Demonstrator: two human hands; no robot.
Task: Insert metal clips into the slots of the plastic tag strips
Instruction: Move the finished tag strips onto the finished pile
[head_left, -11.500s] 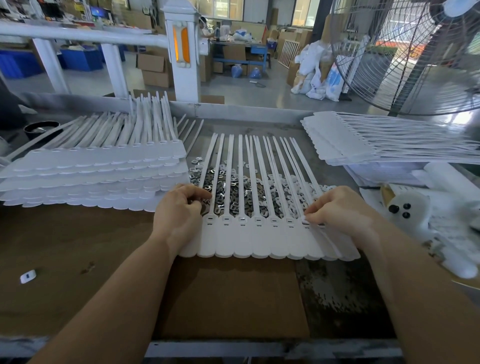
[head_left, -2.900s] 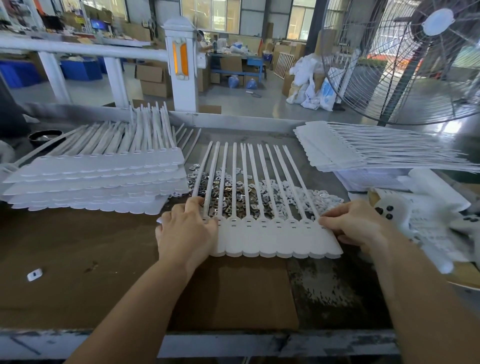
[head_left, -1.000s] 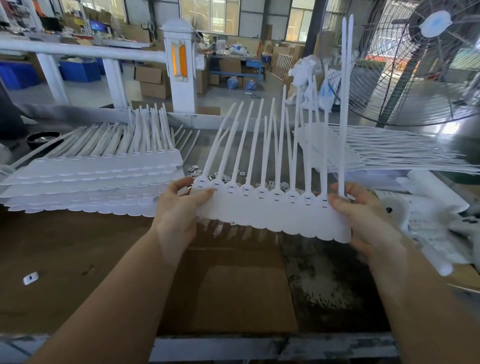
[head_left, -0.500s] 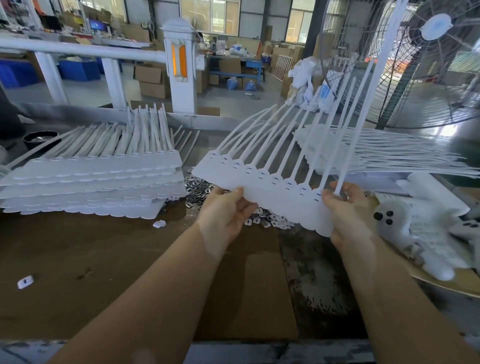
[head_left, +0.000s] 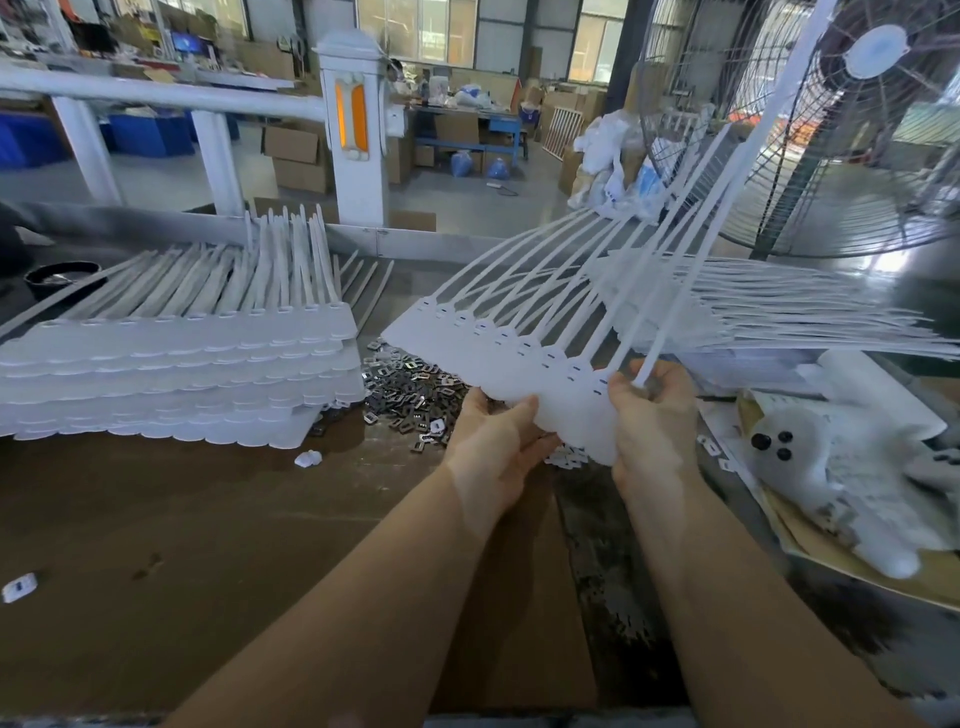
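Both hands are holding one white tag strip (head_left: 498, 358) in the air above the tabletop (head_left: 208, 519); the left hand (head_left: 493, 447) is gripping its scalloped lower edge near the middle, thumb curled over the front face and fingers underneath, while the right hand (head_left: 652, 415) is pinching the right end of the sheet, fingers curled round the base of the outermost tail. The joined heads are forming a band whose long axis is running from upper left down to lower right, tilted well off level; the thin tails are fanning away from the band, pointing up and to the right towards the wire fan (head_left: 831, 156) (the longest tail is crossing in front of its guard). A small slot is showing at the base of each tail; whether clips are sitting in them is too small to tell.

Below the lifted strip, a loose heap of metal clips (head_left: 410, 389) is lying on the tabletop; just left of it a stack of strips (head_left: 171, 374) is lying flat, tails pointing away from the person; a second stack (head_left: 779, 322) is lying at the right, partly behind the held tails, its tails pointing right; a white plush toy (head_left: 810, 457) is resting at the right edge.
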